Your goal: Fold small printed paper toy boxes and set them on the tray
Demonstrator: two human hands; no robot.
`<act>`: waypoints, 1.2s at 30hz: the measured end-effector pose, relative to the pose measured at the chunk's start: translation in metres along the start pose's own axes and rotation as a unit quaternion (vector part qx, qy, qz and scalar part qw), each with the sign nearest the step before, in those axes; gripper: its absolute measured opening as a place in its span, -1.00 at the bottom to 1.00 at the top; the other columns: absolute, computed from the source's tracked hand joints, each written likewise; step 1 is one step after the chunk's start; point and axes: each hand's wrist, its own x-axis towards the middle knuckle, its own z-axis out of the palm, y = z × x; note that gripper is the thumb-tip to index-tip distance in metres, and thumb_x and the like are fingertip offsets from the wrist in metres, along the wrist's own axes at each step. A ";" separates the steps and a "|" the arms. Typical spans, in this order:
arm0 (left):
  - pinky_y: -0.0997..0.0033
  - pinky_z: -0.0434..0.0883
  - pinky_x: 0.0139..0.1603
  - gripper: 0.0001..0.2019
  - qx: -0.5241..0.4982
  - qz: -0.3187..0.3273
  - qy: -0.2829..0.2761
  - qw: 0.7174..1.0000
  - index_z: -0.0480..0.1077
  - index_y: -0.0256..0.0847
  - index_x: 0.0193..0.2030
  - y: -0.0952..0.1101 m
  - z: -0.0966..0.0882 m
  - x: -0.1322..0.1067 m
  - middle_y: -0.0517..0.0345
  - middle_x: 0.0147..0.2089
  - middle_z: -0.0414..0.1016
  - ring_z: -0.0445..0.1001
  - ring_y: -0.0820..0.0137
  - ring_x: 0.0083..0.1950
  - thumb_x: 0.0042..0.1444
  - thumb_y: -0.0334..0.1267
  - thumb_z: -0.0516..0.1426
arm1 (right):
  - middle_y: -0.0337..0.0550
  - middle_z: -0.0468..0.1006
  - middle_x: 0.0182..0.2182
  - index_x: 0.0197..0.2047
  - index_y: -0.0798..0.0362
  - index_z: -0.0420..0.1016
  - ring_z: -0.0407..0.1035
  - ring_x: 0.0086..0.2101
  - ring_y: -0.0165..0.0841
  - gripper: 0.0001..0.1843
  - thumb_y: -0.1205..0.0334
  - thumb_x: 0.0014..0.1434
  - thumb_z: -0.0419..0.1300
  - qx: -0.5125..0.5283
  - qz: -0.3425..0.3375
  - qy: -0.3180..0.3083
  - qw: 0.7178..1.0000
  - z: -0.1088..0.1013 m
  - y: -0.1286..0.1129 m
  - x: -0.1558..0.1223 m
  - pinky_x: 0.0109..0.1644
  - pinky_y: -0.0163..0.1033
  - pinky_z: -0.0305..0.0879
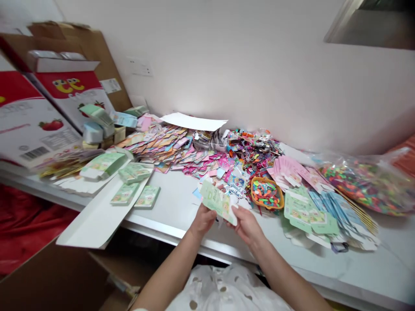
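Note:
Between my two hands is a flat green printed card box [218,201], tilted above the table's front edge. My left hand [205,218] grips its left side, thumb in front and fingertips showing behind the upper edge. At its lower right end, my right hand [245,222] pinches the white flap. Just beyond lie printed stickers or cards [238,183] and a yellow basket [280,199] of small colourful pieces. To the right, flat green boxes [306,211] are fanned out in a pile.
Finished-looking green boxes [126,193] sit on a long white card [94,218] overhanging the table's front edge. A heap of colourful packets [162,147] lies along the wall. Cartons [71,93] stand at left; a plastic bag of bright pieces [366,183] lies at right.

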 end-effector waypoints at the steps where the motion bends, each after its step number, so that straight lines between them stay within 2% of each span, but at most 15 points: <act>1: 0.14 0.34 0.02 -0.18 -0.003 -0.001 0.004 1.000 0.29 -0.23 0.08 0.004 -0.006 -0.002 -0.15 0.10 0.36 0.35 0.08 0.09 -0.36 0.11 0.33 | -0.03 0.55 -0.42 -0.15 0.15 0.41 0.42 -0.51 -0.26 -0.60 -0.01 0.11 0.09 0.000 0.038 -0.027 0.999 0.008 0.011 0.000 -0.54 -0.21 0.32; 3: 0.20 0.36 -0.03 -0.22 0.016 0.003 0.031 0.999 0.30 -0.23 0.04 0.011 -0.018 -0.006 -0.10 0.04 0.40 0.39 0.14 0.02 -0.38 0.01 0.36 | -0.02 0.55 -0.41 -0.18 0.15 0.43 0.43 -0.46 -0.26 -0.61 -0.01 0.12 0.08 -0.049 0.064 -0.038 0.996 0.015 0.024 -0.001 -0.47 -0.19 0.36; 4: 0.25 0.37 -0.06 -0.27 0.035 0.008 0.063 0.997 0.30 -0.23 0.00 0.015 -0.023 -0.007 -0.04 -0.03 0.44 0.42 0.19 -0.04 -0.37 -0.05 0.37 | -0.01 0.55 -0.37 -0.17 0.15 0.43 0.44 -0.41 -0.25 -0.62 0.00 0.12 0.09 -0.094 0.035 -0.023 0.995 0.016 0.028 -0.001 -0.41 -0.17 0.38; 6: 0.34 0.38 -0.17 -0.40 0.085 0.020 0.156 0.984 0.30 -0.25 -0.10 0.021 -0.030 -0.008 0.09 -0.21 0.47 0.45 0.32 -0.20 -0.32 -0.14 0.36 | 0.01 0.53 -0.21 -0.09 0.11 0.43 0.43 -0.24 -0.22 -0.65 0.08 0.11 0.12 -0.195 -0.070 0.005 0.978 0.014 0.028 0.000 -0.23 -0.13 0.40; 9: 0.45 0.38 -0.31 -0.51 0.173 0.032 0.267 0.947 0.28 -0.25 -0.19 0.029 -0.031 -0.008 0.20 -0.34 0.44 0.43 0.42 -0.33 -0.26 -0.17 0.34 | -0.04 0.44 -0.02 0.00 0.01 0.40 0.33 -0.03 -0.21 -0.63 0.25 0.09 0.10 -0.280 -0.206 -0.032 0.937 0.014 0.019 0.003 -0.02 -0.11 0.34; 11: 0.47 0.39 -0.31 -0.53 0.219 0.044 0.298 0.928 0.27 -0.24 -0.19 0.032 -0.026 -0.009 0.20 -0.32 0.44 0.43 0.42 -0.32 -0.24 -0.17 0.33 | -0.06 0.43 0.00 0.04 -0.01 0.37 0.31 0.01 -0.23 -0.59 0.31 0.09 0.07 -0.274 -0.234 -0.078 0.929 0.019 0.012 0.005 0.03 -0.11 0.31; 13: 0.45 0.41 -0.27 -0.52 0.231 0.056 0.312 0.920 0.26 -0.22 -0.14 0.032 -0.020 -0.010 0.18 -0.27 0.45 0.45 0.40 -0.28 -0.20 -0.15 0.31 | -0.04 0.39 0.04 0.13 0.00 0.25 0.29 0.03 -0.22 -0.49 0.30 0.07 0.12 -0.271 -0.233 -0.084 0.930 0.027 0.008 0.008 0.07 -0.08 0.29; 15: 0.40 0.43 -0.20 -0.53 0.204 0.054 0.293 0.932 0.25 -0.20 -0.07 0.032 -0.017 -0.012 0.12 -0.18 0.47 0.47 0.37 -0.21 -0.11 -0.12 0.26 | 0.01 0.32 0.10 0.22 0.02 0.08 0.26 0.06 -0.19 -0.29 0.24 0.01 0.22 -0.282 -0.220 -0.082 0.930 0.036 0.007 0.012 0.10 -0.05 0.26; 18: 0.30 0.43 -0.07 -0.53 0.146 0.021 0.207 0.967 0.23 -0.15 0.09 0.035 -0.019 -0.017 0.05 -0.03 0.46 0.46 0.30 -0.06 0.06 -0.03 0.12 | 0.03 0.31 0.10 0.24 0.02 -0.03 0.29 0.03 -0.20 -0.09 0.17 -0.10 0.34 -0.250 -0.175 -0.140 0.942 0.043 0.008 0.020 0.06 -0.07 0.29; 20: 0.25 0.42 -0.03 -0.52 0.131 -0.016 0.142 0.981 0.26 -0.15 0.12 0.041 -0.025 -0.021 0.03 -0.01 0.46 0.44 0.25 0.00 0.10 0.01 0.07 | -0.02 0.37 0.03 0.18 0.03 0.06 0.33 -0.03 -0.22 -0.13 0.14 -0.15 0.38 -0.207 -0.139 -0.185 0.951 0.042 0.010 0.024 0.01 -0.10 0.33; 23: 0.18 0.40 -0.02 -0.50 0.117 -0.067 0.081 0.988 0.31 -0.19 0.10 0.047 -0.034 -0.026 -0.01 -0.07 0.51 0.44 0.18 0.00 0.06 -0.01 0.13 | -0.07 0.42 -0.04 0.08 0.05 0.17 0.35 -0.06 -0.25 -0.26 0.11 -0.14 0.38 -0.162 -0.112 -0.193 0.961 0.038 0.014 0.028 0.00 -0.12 0.31; 27: 0.15 0.39 -0.04 -0.41 0.037 -0.091 0.066 0.993 0.28 -0.24 0.13 0.044 -0.040 -0.030 -0.08 -0.09 0.51 0.47 0.13 -0.04 0.00 0.04 0.17 | -0.08 0.43 -0.04 0.12 0.03 0.17 0.35 -0.07 -0.25 -0.27 0.07 -0.08 0.35 -0.102 -0.074 -0.251 0.960 0.031 0.017 0.029 0.00 -0.12 0.29; 31: 0.15 0.37 -0.01 -0.29 0.022 -0.059 0.033 0.997 0.22 -0.17 0.19 0.040 -0.040 -0.030 -0.09 -0.01 0.47 0.44 0.12 0.00 -0.09 0.08 0.22 | -0.05 0.43 -0.04 0.16 0.06 0.17 0.34 -0.06 -0.20 -0.20 -0.10 -0.07 0.30 -0.083 -0.050 -0.298 0.950 0.027 0.017 0.030 0.00 -0.10 0.27; 34: 0.16 0.36 0.02 -0.18 0.040 -0.040 0.038 0.998 0.13 -0.12 0.25 0.041 -0.038 -0.030 -0.07 0.03 0.44 0.42 0.13 0.03 -0.17 0.01 0.29 | -0.06 0.41 -0.03 0.17 0.05 0.17 0.31 -0.03 -0.18 -0.12 -0.16 -0.15 0.32 -0.110 -0.074 -0.319 0.938 0.030 0.014 0.028 0.02 -0.09 0.25; 36: 0.17 0.35 0.04 -0.15 0.046 -0.034 0.045 0.997 0.12 -0.13 0.25 0.043 -0.037 -0.029 -0.06 0.03 0.44 0.41 0.14 0.04 -0.21 -0.02 0.32 | -0.06 0.40 -0.01 0.17 0.03 0.18 0.29 0.00 -0.17 -0.09 -0.13 -0.20 0.36 -0.128 -0.100 -0.314 0.935 0.034 0.012 0.026 0.05 -0.09 0.24</act>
